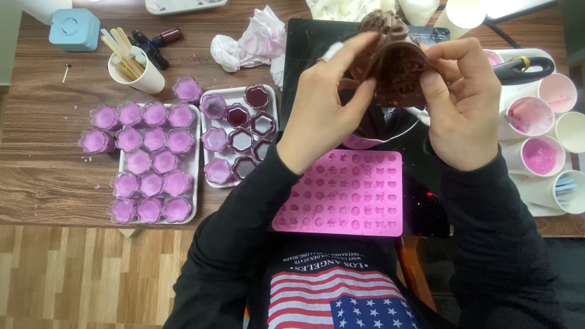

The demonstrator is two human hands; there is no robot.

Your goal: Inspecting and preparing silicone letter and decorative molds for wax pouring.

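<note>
- Wooden tabletop [49, 176]: brown plank surface carrying every item; its near edge runs across the lower part of the view.
- Black mat [304, 55]: lies at the far middle of the tabletop, under the hands.
- Pink silicone mould sheet [341, 194]: flat at the near edge of the tabletop, its rows of small shaped cavities facing up.
- White tray of filled cups [194, 176]: left half of the tabletop, packed with lilac wax-filled fluted cups [152, 161]; a few more stand on the wood just beside it.
- Second white tray [234, 92]: just right of the first, holding filled, dark and empty cups.
- Brown silicone mould [393, 58]: held above the black mat, bent between both hands.
- Left hand [323, 103]: thumb and fingers clamped on the mould's left side.
- Right hand [463, 103]: fingers pinched on the mould's right side.
- White paper cups [536, 116]: right edge of the tabletop, some smeared pink inside.
- Crumpled tissue [250, 39]: far edge.
- Cup of wooden sticks [135, 68]: far left.
- Blue box [74, 27]: far left corner.
</note>
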